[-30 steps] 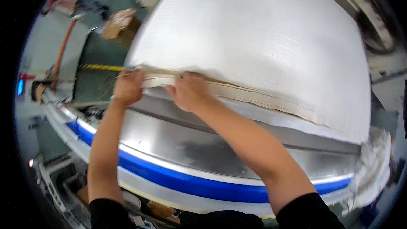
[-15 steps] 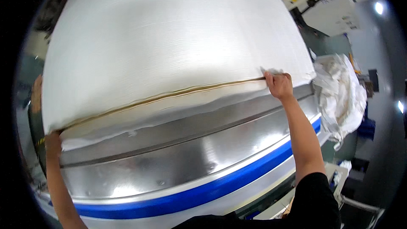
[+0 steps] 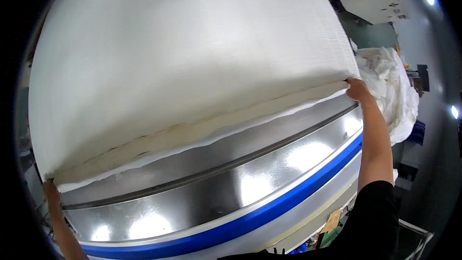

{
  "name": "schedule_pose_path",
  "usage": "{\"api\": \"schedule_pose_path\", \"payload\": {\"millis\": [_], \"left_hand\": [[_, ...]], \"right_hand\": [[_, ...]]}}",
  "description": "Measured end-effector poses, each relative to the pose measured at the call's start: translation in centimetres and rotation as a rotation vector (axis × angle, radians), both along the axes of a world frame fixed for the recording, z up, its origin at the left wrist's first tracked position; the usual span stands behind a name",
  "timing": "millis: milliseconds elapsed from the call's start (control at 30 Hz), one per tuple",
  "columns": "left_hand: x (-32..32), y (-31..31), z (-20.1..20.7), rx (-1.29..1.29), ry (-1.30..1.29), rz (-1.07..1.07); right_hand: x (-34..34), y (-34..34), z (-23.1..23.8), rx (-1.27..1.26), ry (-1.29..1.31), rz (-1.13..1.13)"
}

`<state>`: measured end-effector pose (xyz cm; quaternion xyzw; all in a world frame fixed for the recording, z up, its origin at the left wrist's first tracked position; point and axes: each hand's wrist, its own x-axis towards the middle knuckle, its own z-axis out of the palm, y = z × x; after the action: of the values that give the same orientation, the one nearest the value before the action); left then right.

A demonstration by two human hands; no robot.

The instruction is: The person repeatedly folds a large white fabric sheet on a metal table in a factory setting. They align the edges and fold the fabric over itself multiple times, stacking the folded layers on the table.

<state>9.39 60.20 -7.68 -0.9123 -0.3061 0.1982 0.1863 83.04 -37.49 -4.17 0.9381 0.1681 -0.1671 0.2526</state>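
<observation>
A broad stack of white fabric layers point(image 3: 192, 43) covers most of the head view, its thick front edge showing many plies. At the front left corner my left hand point(image 3: 51, 191) is closed on the fabric's edge, with the fingertips partly hidden. My right hand point(image 3: 357, 90) grips the same edge at the front right corner, thumb and fingers closed around it. Between the hands the edge runs slightly wavy, with small dark gaps among the plies. Under it, a thin white sheet point(image 3: 211, 139) sticks out over the metal table point(image 3: 192, 197).
A dark groove point(image 3: 211, 169) crosses the metal surface, and a blue strip point(image 3: 226, 233) follows the table's near edge. Crumpled white cloth point(image 3: 387, 91) is heaped beyond the right side. A white machine panel point(image 3: 375, 5) stands at the upper right.
My right hand has moved right to the fabric's corner, and my left hand lower and left. The long brown gap under the top layer has mostly closed. A person's hand at left is out of view.
</observation>
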Motion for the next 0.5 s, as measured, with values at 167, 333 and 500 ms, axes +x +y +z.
{"api": "schedule_pose_path", "payload": {"millis": [167,333,500], "left_hand": [[3.2,-3.7,1.1,-0.006,0.034,-0.136],[10.5,-11.0,7.2,-0.072,0.163,-0.005],[7.8,-8.6,14.4,-0.019,0.197,0.090]], "right_hand": [[-0.7,-2.5,-1.0,-0.157,-0.112,0.042],[-1.1,-3.3,4.2,-0.007,-0.107,0.026],[0.3,-9.2,10.9,0.152,-0.191,0.188]]}}
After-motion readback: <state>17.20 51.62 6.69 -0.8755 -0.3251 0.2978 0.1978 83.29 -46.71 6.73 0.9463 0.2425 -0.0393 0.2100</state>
